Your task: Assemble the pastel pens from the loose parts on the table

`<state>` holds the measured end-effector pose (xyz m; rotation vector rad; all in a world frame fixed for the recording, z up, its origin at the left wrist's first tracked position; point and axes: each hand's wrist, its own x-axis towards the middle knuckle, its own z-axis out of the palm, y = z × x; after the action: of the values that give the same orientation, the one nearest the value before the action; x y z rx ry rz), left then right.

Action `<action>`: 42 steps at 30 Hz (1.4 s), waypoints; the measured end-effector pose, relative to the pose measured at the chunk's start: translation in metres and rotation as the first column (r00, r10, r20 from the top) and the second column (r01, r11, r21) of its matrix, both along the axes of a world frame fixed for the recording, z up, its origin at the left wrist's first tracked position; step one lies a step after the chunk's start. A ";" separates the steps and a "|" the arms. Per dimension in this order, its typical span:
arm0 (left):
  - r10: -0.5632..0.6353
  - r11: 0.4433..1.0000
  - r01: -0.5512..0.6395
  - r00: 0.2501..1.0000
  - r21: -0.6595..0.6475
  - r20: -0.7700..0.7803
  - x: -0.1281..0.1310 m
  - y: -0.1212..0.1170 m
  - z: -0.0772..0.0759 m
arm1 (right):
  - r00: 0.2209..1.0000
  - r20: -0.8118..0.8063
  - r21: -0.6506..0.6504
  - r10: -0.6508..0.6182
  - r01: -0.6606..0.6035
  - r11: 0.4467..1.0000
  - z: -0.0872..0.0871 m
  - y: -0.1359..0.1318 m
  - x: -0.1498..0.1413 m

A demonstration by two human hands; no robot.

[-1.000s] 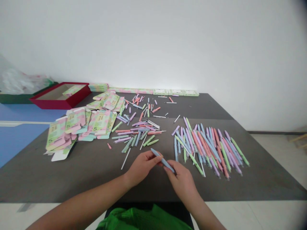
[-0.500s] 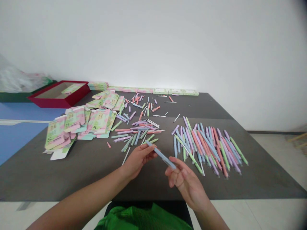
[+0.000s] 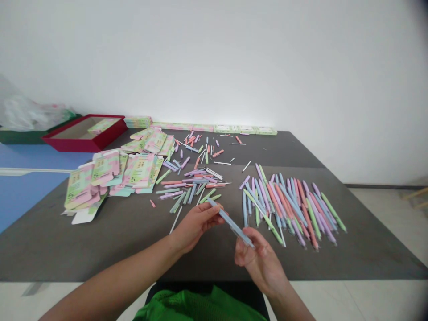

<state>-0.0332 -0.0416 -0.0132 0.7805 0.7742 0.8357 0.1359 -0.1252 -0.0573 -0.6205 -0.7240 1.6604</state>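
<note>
A light blue pen slants between my two hands, just above the dark table. My left hand pinches its upper end between thumb and fingers. Around its lower end curl the fingers of my right hand. Right of my hands lies a heap of whole pens in blue, green, purple and red. Beyond my left hand, pen barrels, short pen parts and thin white refills are strewn in the same colours.
Flat printed cartons are piled on the table's left. A red open box holds one carton at the back left, beside a plastic bag. Small boxes line the wall along the dark table.
Both hands have shifted slightly right and toward me with the blue pen. My right fingers have closed more around its lower end.
</note>
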 end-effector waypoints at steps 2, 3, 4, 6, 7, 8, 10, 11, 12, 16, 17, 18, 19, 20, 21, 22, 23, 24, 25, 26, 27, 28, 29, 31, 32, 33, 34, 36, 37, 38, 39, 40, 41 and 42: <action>-0.008 1.000 0.008 1.000 0.000 -0.003 0.001 -0.001 0.000 | 1.000 -0.023 0.009 -0.001 0.001 1.000 -0.002 0.001 -0.002; -0.017 1.000 0.017 1.000 -0.002 -0.005 0.001 -0.001 0.000 | 0.999 -0.032 0.020 -0.003 0.004 1.000 -0.003 0.001 -0.003; -0.027 1.000 0.027 1.000 -0.006 -0.006 0.002 -0.002 0.000 | 0.999 -0.040 0.032 -0.002 0.003 0.999 -0.004 0.001 -0.005; -0.045 0.999 0.044 0.999 -0.011 -0.008 0.002 -0.004 0.000 | 0.998 -0.060 0.056 0.006 -0.003 0.998 -0.006 0.000 -0.008; -0.049 0.999 0.049 0.999 -0.008 -0.009 0.003 -0.004 0.001 | 0.997 -0.071 0.064 0.013 -0.008 0.998 -0.007 0.000 -0.009; -0.053 0.999 0.053 0.999 -0.001 -0.010 0.003 -0.004 0.001 | 0.996 -0.081 0.069 0.021 -0.016 0.997 -0.006 -0.001 -0.009; -0.057 0.998 0.057 0.998 0.018 -0.011 0.002 -0.004 0.001 | 0.995 -0.090 0.081 0.037 -0.030 0.996 -0.005 -0.001 -0.007; -0.060 0.998 0.060 0.998 0.024 -0.011 0.002 -0.004 0.002 | 0.995 -0.089 0.087 0.043 -0.035 0.996 -0.005 -0.001 -0.006; -0.063 0.998 0.063 0.998 0.024 -0.011 0.002 -0.003 0.002 | 0.995 -0.086 0.092 0.045 -0.037 0.995 -0.005 -0.001 -0.005; -0.074 0.997 0.074 0.997 0.020 -0.013 0.003 -0.002 0.001 | 0.998 -0.051 0.108 0.042 -0.036 0.994 -0.005 -0.002 -0.008; -0.076 0.997 0.076 0.997 0.027 -0.017 0.003 -0.001 0.001 | 0.998 -0.043 0.109 0.046 -0.041 0.993 -0.005 -0.002 -0.009; -0.077 0.996 0.078 0.997 0.036 -0.024 0.003 -0.001 0.001 | 0.998 -0.039 0.110 0.052 -0.047 0.993 -0.005 -0.003 -0.010; -0.075 0.996 0.076 0.997 0.044 -0.034 0.003 0.000 0.001 | 0.998 -0.039 0.111 0.055 -0.050 0.993 -0.004 -0.003 -0.010; -0.069 0.996 0.071 0.997 0.052 -0.043 0.002 0.001 0.000 | 0.998 -0.042 0.114 0.055 -0.050 0.992 -0.003 -0.003 -0.009; -0.057 0.996 0.060 0.997 0.062 -0.053 0.001 0.002 -0.001 | 0.998 -0.039 0.120 0.052 -0.047 0.992 -0.001 -0.003 -0.006; -0.042 0.996 0.047 0.997 0.071 -0.064 0.000 0.004 -0.002 | 0.999 -0.020 0.121 0.045 -0.043 0.992 0.001 -0.001 -0.004; -0.027 0.996 0.033 0.997 0.080 -0.079 0.000 0.005 -0.003 | 0.999 0.023 0.116 0.038 -0.040 0.992 0.003 0.001 0.000; -0.013 0.996 0.022 0.995 0.088 -0.102 0.000 0.006 -0.004 | 0.995 0.092 0.103 0.033 -0.042 0.994 0.006 0.003 0.003; -0.006 0.995 0.019 0.991 0.098 -0.134 0.001 0.008 -0.006 | 0.982 0.188 0.081 0.033 -0.049 0.995 0.009 0.006 0.006; -0.007 0.994 0.026 0.985 0.110 -0.174 0.002 0.009 -0.007 | 0.951 0.305 0.048 0.046 -0.064 0.997 0.011 0.009 0.008; -0.015 0.991 0.043 0.976 0.127 -0.219 0.003 0.009 -0.009 | 0.900 0.431 0.009 0.069 -0.081 0.997 0.013 0.012 0.009; -0.027 0.986 0.069 0.964 0.150 -0.266 0.005 0.010 -0.011 | 0.832 0.547 -0.026 0.096 -0.097 0.995 0.014 0.014 0.010; -0.043 0.979 0.101 0.950 0.175 -0.310 0.007 0.010 -0.012 | 0.757 0.643 -0.050 0.116 -0.110 0.993 0.016 0.016 0.011; -0.062 0.966 0.153 0.920 0.207 -0.387 0.009 0.010 -0.015 | 0.622 0.776 -0.053 0.106 -0.103 0.993 0.019 0.020 0.016; -0.059 0.964 0.161 0.906 0.213 -0.420 0.009 0.010 -0.017 | 0.561 0.825 -0.031 0.071 -0.080 0.996 0.021 0.023 0.021; -0.048 0.964 0.159 0.894 0.215 -0.446 0.008 0.010 -0.018 | 0.492 0.871 0.000 0.019 -0.040 0.999 0.024 0.028 0.029; -0.034 0.965 0.151 0.885 0.216 -0.464 0.007 0.011 -0.020 | 0.403 0.915 0.036 -0.037 0.010 0.999 0.028 0.036 0.040; -0.003 0.965 0.128 0.878 0.229 -0.479 0.004 0.011 -0.023 | 0.095 0.985 0.135 -0.147 0.125 0.983 0.039 0.058 0.067; 0.007 0.963 0.122 0.879 0.239 -0.477 0.003 0.012 -0.024 | -0.110 0.978 0.193 -0.176 0.172 0.966 0.045 0.073 0.082; 0.014 0.961 0.118 0.882 0.249 -0.471 0.002 0.013 -0.025 | -0.316 0.933 0.237 -0.171 0.182 0.954 0.051 0.091 0.097; 0.022 0.959 0.113 0.885 0.259 -0.465 0.001 0.013 -0.026 | -0.490 0.863 0.233 -0.124 0.167 0.958 0.056 0.109 0.110; 0.028 0.957 0.108 0.888 0.268 -0.459 0.000 0.014 -0.027 | -0.615 0.787 0.182 -0.050 0.152 0.971 0.060 0.129 0.122; 0.033 0.956 0.105 0.891 0.275 -0.453 -0.001 0.015 -0.027 | -0.648 0.761 0.157 -0.017 0.159 0.975 0.063 0.147 0.130; 0.036 0.954 0.102 0.894 0.281 -0.446 -0.001 0.015 -0.028 | -0.663 0.748 0.137 0.002 0.158 0.978 0.063 0.165 0.137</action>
<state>-0.0346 -0.0262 -0.0407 1.2839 1.0521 0.7582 0.2726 0.0403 0.0061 -2.5154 -1.8468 0.0241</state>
